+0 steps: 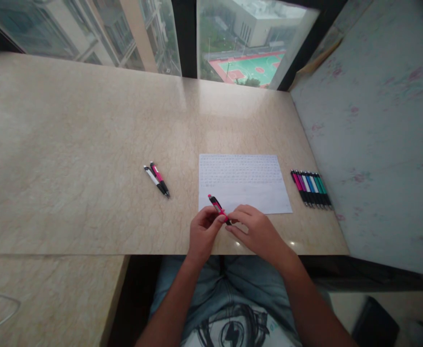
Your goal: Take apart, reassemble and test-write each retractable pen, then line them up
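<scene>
A pink and black pen (216, 205) is tilted in front of me, over the near edge of a sheet of paper (240, 193). My left hand (204, 231) is closed around its middle, thumb and fingers pinching the barrel. Close to the pen's lower end is my right hand (252, 225), its thumb and fingertips drawn together at the tip. Whether those right fingertips grip the tip or only touch it is hard to make out. Lines of small writing cover the upper part of the paper.
To the left lie a white and black pen (154, 178) and a pink and black pen (159, 177), side by side. Several coloured pens (310, 189) form a row by the right wall (377, 144). The stone counter (70, 168) runs up to the windows. A white cable (14, 303) lies lower left.
</scene>
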### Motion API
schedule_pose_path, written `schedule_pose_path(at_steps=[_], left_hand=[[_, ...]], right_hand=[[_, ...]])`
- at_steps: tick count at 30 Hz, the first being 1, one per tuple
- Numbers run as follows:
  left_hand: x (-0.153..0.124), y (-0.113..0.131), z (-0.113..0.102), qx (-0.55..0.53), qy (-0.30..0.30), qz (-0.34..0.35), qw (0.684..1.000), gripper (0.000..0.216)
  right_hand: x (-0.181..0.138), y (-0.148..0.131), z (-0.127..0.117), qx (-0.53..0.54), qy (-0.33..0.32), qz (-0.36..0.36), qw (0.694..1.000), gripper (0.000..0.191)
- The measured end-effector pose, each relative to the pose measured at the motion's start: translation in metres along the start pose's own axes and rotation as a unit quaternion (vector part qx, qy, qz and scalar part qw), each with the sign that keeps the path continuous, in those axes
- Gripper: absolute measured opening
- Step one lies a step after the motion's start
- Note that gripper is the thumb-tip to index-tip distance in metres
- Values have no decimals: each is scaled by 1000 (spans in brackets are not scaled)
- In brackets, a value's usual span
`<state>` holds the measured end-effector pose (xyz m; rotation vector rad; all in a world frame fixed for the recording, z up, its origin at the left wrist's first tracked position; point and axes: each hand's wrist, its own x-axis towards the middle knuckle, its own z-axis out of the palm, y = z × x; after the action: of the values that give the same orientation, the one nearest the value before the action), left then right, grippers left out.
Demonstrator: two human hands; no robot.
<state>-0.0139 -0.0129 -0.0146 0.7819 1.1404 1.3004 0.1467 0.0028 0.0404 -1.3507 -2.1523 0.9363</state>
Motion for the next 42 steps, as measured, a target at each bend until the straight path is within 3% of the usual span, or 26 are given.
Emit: schedule_pose_path(at_steps=[5,9,13,16,18,20,22,25,31,42], left_hand=[[0,-1,1,-12,-17,-3,1000,17],[0,-1,1,-43,-23,4,999,24],[1,9,-10,-64,-39,9,997,29],[7,20,-26,79,-28,68,994,20],[14,26,-38,230,-26,126,965,15],[20,28,-48,364,-32,193,911,13],[24,27,-53,434,-42,240,867,15],[27,22,-55,483,-66,275,829,19],[27,20,-54,526,-91,285,796,21],[29,22,-50,588,-105,274,754,20]], right_hand=[[2,0,9,47,15,25,998,9],[3,15,15,212,55,81,972,16],[7,29,18,401,114,120,901,85],[12,34,15,442,143,119,878,109],[14,35,13,448,150,120,873,108],[16,37,12,445,165,123,872,103],[16,40,13,438,193,128,869,99],[16,43,15,436,226,139,860,97],[15,45,15,418,280,134,854,98],[12,49,13,416,303,137,847,104]])
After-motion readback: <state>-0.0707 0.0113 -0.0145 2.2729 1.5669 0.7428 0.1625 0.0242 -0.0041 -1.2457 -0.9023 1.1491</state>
